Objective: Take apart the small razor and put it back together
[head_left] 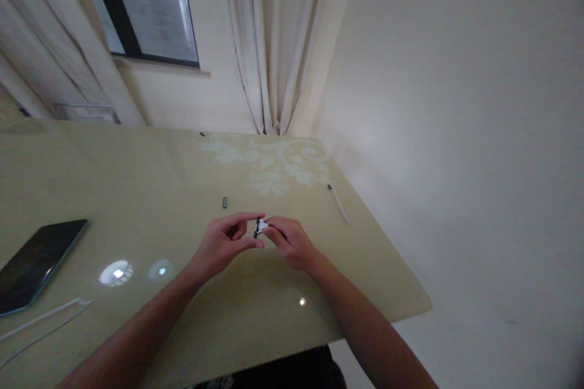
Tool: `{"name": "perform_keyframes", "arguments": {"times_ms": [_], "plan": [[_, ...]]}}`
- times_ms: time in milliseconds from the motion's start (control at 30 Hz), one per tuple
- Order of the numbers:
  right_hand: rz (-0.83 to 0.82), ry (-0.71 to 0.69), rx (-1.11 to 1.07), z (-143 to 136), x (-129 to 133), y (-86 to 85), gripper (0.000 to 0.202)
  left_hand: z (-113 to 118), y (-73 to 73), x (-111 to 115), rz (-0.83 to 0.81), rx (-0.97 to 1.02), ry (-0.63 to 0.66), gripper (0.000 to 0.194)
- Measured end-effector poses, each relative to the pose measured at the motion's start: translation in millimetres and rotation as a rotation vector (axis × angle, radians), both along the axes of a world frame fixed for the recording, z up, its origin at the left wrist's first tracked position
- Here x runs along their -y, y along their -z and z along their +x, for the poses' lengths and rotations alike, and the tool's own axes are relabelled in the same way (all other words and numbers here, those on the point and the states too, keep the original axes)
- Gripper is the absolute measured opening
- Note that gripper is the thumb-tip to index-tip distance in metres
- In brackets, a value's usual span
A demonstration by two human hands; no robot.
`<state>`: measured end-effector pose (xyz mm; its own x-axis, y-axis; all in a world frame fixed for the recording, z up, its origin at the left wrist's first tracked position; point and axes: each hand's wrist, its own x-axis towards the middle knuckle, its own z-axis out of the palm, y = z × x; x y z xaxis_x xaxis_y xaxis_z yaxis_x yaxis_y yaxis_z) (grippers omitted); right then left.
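Note:
Above the table, my left hand [225, 243] pinches a small black and white part [260, 227] between thumb and index finger, at its lower and upper ends. From the other side my right hand [292, 242] grips the white end of the same part with thumb and fingers. What exactly the part is cannot be made out. Beyond my left hand a small dark rectangular piece [225, 202] lies on the tabletop.
A black tablet [43, 261] lies on the glossy table [383, 273] at the left, with a white cable [45, 316] nearer me. A white stick with a dark tip [339, 203] lies at the right. Near the back edge is a tiny dark piece [202, 134].

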<state>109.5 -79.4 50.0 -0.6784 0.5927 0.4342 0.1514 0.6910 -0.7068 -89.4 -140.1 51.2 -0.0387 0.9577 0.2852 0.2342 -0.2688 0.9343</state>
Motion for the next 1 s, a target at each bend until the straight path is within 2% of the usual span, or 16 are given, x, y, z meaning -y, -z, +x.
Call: {"name": "perform_keyframes", "arguments": {"times_ms": [267, 567, 867, 1000], "plan": [[0.045, -0.001, -0.025, 1.2, 1.3, -1.2, 0.041, 2.4, 0.4, 1.4, -0.016, -0.001, -0.009, 0.054], [0.129, -0.044, 0.053, 7.2, -1.5, -4.6, 0.035, 3.8, 1.0, 2.0, -0.089, -0.004, 0.0, 0.056], [0.066, 0.022, -0.026, 3.1, 3.2, -6.2, 0.041, 1.5, 0.4, 1.5, -0.055, 0.027, -0.058, 0.051], [0.072, 0.003, -0.011, 2.0, 4.7, -3.8, 0.039, 1.2, 2.3, 1.8, -0.054, 0.03, -0.029, 0.052]]}}
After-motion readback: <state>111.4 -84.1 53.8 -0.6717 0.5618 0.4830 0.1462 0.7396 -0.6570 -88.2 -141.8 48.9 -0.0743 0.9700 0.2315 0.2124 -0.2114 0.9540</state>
